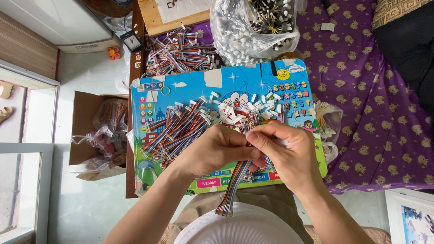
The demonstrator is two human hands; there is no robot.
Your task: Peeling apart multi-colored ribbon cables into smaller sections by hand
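Rainbow-striped ribbon cable (233, 183) pinched at its far end between left hand (216, 151) and right hand (287, 156), both clenched on it; long axis running far-to-near, loose end dangling toward lap over blue cartoon board (190, 86).

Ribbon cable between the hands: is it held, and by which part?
Yes. Both hands, left and right, pinch the ribbon cable at its upper end; the rest hangs free toward the person's lap.
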